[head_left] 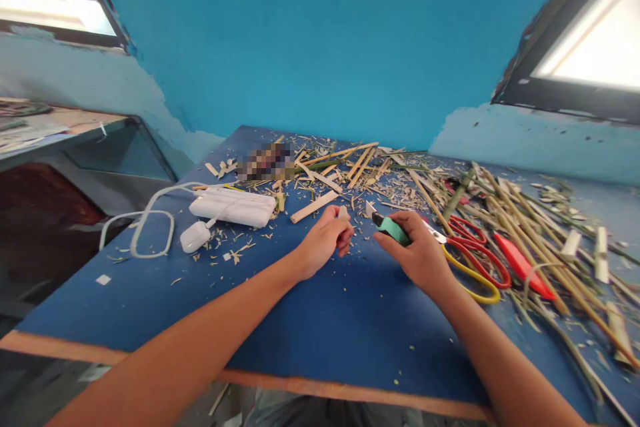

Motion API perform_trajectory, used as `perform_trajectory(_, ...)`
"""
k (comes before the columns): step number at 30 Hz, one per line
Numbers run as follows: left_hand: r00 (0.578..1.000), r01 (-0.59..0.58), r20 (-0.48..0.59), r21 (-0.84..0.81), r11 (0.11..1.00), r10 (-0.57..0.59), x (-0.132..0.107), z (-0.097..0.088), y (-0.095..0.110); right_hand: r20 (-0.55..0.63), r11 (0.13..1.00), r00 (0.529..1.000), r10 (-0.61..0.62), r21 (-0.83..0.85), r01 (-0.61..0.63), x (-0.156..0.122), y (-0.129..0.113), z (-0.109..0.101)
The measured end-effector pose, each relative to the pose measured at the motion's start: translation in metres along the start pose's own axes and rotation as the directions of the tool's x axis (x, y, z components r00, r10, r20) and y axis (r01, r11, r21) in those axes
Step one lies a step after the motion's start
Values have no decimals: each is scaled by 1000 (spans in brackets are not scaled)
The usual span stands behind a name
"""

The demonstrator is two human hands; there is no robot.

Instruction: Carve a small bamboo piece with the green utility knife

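Most of a small, pale, wood-like piece (pixel 343 213) is hidden by the curled fingers of the left hand (pixel 327 240), by which it is gripped over the dark blue tabletop (pixel 320 333); its full length cannot be told. The rear of a teal-green and black utility knife (pixel 395 231) is covered by the right hand (pixel 417 250), whose fingers are closed around the handle. Metal scissors with red and yellow handle loops (pixel 473 242) are partly blocked by the same hand, and whether one pair or two is shown cannot be told. Long, tan, bamboo-like sticks are cut off by the right edge of the view. At the back left, something dark is masked by a pixelated patch (pixel 267 162).

On the piece, only a blunt, cream-coloured end is exposed above the fist. The knife's short, light-coloured blade is extended, and it is separated from the piece by a gap.
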State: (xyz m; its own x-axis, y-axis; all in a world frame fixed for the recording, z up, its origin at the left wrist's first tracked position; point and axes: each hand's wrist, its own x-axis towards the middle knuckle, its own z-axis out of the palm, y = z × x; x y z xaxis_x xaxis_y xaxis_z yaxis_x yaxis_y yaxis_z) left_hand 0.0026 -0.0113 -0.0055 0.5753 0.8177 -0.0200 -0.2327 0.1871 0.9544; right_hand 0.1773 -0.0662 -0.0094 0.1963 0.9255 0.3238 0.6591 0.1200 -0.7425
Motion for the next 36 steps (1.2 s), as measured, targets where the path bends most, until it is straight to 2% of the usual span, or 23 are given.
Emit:
perform_trajectory(3,1000,-20,9,7,1000,20,2,0,0,5,1000,1000,-3,-10,3,-1,-4,-3)
perform_trajectory(11,997,-57,-57,2,998,57,4,-2,3,107,999,994,-20,-36,24,-2,-10,-5)
perform_trajectory(36,1000,-15,20,-80,997,17,3,-3,1,126,999,992,-6,-53,12,-3,-11,-5)
